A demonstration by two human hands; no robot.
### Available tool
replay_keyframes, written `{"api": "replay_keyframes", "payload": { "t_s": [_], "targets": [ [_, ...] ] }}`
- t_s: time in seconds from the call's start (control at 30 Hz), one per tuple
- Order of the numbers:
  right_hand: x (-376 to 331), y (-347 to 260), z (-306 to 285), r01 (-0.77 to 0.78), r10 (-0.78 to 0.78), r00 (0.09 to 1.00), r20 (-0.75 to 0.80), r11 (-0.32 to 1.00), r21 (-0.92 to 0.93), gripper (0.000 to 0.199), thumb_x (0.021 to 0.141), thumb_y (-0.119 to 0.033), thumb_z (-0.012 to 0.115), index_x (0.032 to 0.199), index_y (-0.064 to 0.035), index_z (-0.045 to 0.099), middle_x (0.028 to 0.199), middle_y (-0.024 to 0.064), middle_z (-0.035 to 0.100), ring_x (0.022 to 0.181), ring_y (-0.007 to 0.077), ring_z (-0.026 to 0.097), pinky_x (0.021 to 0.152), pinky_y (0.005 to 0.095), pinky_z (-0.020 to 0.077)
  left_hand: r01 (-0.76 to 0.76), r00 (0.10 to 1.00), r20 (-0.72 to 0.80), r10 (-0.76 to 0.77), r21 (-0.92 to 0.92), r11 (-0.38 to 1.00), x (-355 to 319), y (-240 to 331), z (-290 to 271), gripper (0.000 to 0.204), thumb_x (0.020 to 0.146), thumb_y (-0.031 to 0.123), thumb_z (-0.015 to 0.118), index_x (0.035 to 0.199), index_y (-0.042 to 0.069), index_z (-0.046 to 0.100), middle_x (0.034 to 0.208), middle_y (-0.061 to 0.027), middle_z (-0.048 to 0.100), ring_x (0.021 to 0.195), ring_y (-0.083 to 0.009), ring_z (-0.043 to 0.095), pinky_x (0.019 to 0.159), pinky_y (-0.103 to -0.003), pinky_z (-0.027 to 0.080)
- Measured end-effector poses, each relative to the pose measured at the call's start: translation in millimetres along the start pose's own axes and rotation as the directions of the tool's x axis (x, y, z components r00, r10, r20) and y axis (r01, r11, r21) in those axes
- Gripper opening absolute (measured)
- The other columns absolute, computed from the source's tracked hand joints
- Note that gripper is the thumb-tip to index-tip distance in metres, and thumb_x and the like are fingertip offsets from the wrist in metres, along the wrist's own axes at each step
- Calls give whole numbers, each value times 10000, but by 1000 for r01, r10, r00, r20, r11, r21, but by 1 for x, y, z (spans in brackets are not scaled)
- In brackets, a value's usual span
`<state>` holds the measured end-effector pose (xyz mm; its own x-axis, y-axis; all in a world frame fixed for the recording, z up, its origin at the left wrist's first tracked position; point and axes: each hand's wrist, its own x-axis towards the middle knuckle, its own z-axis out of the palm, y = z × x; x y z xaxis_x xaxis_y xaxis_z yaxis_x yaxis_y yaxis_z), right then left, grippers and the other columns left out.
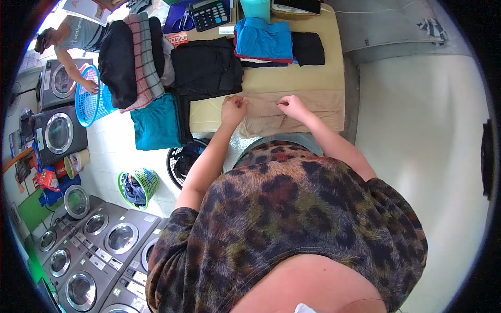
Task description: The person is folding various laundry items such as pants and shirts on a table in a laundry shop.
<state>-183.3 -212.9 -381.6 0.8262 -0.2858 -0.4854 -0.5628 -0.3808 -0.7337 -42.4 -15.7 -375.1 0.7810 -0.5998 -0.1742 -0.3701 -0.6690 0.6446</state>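
Observation:
A beige garment (313, 108) lies spread across the near end of the pale yellow table (292, 76), its near side hanging close to my waist. At its left upper corner, my left hand (234, 110) is closed with the fingertips on the cloth. My right hand (293, 107) pinches the garment's far edge near the middle. Just beyond my left hand sits a folded black garment (206, 67). Farther back is a stack with a folded blue garment (263, 40) on top, and a small folded black piece (308, 48) beside it.
At left, piled clothes include a teal garment (155, 122) and a plaid cloth (141, 57). A calculator (211, 14) and scissors (182, 21) lie at the back. Laundry baskets (147, 183) stand on the floor near washing machines (121, 238). Another person's hand (90, 86) is at a blue basket (94, 104).

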Motion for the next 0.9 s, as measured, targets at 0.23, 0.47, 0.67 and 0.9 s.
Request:
{"api": "replay_keyframes", "payload": {
  "t_s": [0.23,0.47,0.67,0.9],
  "targets": [
    [-10,8,7,117,-95,983,-160,984,133,166,769,-95,599,904,-14,649,828,87,659,785,156,616,723,288,483,224,971,2,-238,-342,912,-15,-4,13,227,763,226,653,856,24,608,683,-80,611,651,-174,586,623,-289,467],
    [-6,6,6,26,-30,999,34,994,109,163,779,-104,607,910,-24,660,822,80,658,769,147,611,706,275,480,37,989,-105,-101,-485,873,-12,0,13,164,808,182,615,872,32,598,696,-66,620,623,-140,583,602,-273,462],
    [-5,12,14,130,-117,984,-131,986,100,200,782,-121,607,955,-36,662,821,99,649,705,150,590,668,286,474,53,987,-113,-117,-457,888,-4,-10,15,168,818,193,612,879,37,598,693,-74,618,613,-145,580,586,-281,464],
    [-4,20,19,183,-181,968,-175,983,-4,246,770,-107,598,1002,-32,633,841,131,626,701,177,575,643,303,465,123,989,-61,-137,-191,974,-2,-11,15,183,823,178,587,932,33,560,739,-101,610,661,-258,598,611,-348,478]
  ]
}}
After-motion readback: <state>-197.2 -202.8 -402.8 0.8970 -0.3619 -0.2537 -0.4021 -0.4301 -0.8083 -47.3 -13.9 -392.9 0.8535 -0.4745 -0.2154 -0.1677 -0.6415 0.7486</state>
